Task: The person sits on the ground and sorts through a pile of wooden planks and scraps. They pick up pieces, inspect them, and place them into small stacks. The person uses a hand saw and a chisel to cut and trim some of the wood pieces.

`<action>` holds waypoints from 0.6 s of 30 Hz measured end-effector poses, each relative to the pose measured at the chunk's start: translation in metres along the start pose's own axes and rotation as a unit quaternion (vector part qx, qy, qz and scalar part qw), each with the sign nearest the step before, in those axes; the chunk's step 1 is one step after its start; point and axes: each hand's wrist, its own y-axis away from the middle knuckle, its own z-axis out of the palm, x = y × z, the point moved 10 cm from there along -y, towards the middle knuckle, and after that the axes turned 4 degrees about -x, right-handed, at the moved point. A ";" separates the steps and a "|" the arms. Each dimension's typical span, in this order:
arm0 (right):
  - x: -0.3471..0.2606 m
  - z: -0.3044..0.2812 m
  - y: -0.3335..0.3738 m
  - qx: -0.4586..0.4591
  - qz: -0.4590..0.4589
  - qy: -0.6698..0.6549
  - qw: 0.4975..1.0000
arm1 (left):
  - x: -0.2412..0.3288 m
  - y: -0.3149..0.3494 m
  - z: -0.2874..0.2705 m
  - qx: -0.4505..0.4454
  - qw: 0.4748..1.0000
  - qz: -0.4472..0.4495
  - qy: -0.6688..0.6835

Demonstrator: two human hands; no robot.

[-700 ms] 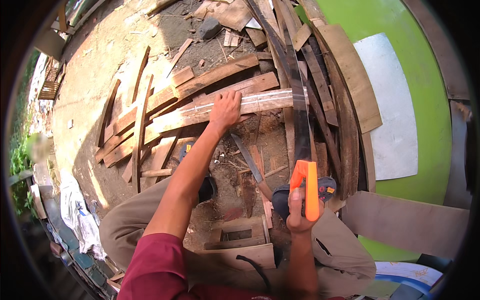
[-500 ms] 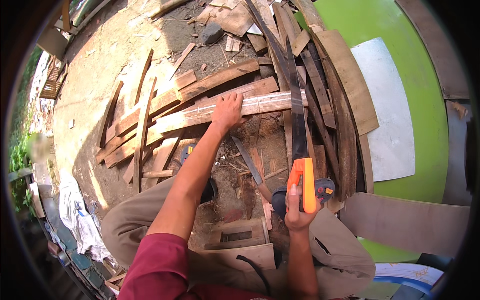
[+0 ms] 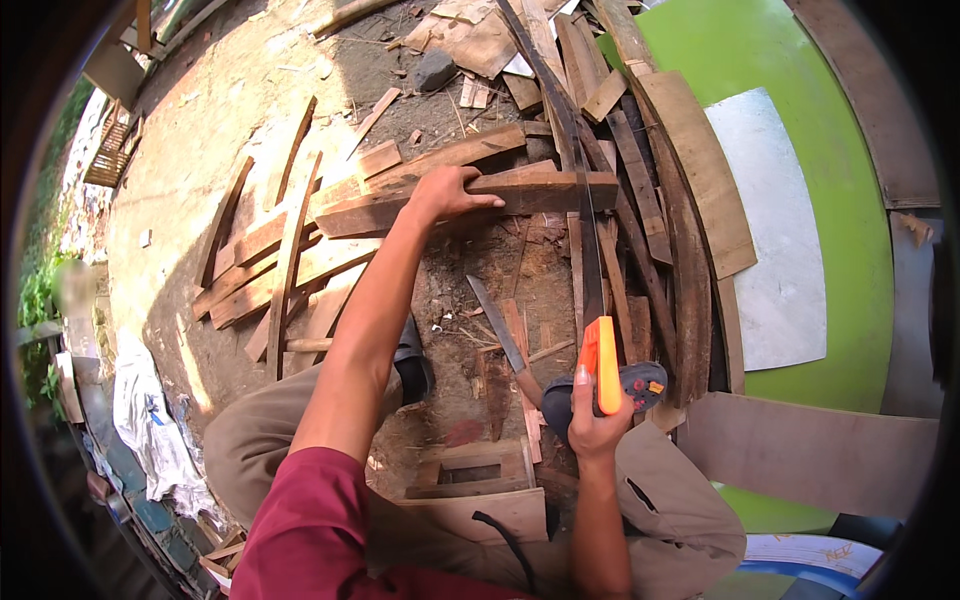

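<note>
My left hand (image 3: pixel 447 195) is closed over the top of a wooden plank (image 3: pixel 545 193), its thumb along the near side. The plank lies crosswise on other timber, a dark rough face turned toward me. My right hand (image 3: pixel 597 428) grips the orange handle of a hand saw (image 3: pixel 607 362). Its long dark blade points away from me and crosses the plank near the right end; whether it touches the wood I cannot tell. A knife (image 3: pixel 497 322) with a long blade and wooden handle rests on the ground between my feet.
Loose boards (image 3: pixel 265 285) are piled at the left, and more long timbers (image 3: pixel 690 250) lie at the right. Beyond them are a green panel (image 3: pixel 850 200) and a white sheet (image 3: pixel 775 240). A small wooden frame (image 3: pixel 470 490) sits close to me. White cloth (image 3: pixel 150 420) lies far left.
My left hand has rolled the plank, so the pale face with a white line is out of sight and a dark face shows. The saw blade has turned more edge-on.
</note>
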 end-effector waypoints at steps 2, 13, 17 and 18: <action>0.013 0.002 -0.001 -0.001 0.029 -0.018 0.999 | -0.001 0.006 -0.001 0.045 0.998 0.007 -0.048; 0.017 0.014 -0.004 0.003 -0.005 -0.006 1.000 | -0.035 -0.021 0.054 -0.068 0.983 -0.109 -0.134; 0.010 0.008 -0.013 0.010 -0.020 -0.043 0.999 | -0.027 -0.018 0.041 -0.041 0.986 -0.095 -0.132; 0.009 0.007 -0.012 0.010 -0.026 -0.036 0.999 | -0.026 -0.015 0.035 -0.033 0.989 -0.087 -0.119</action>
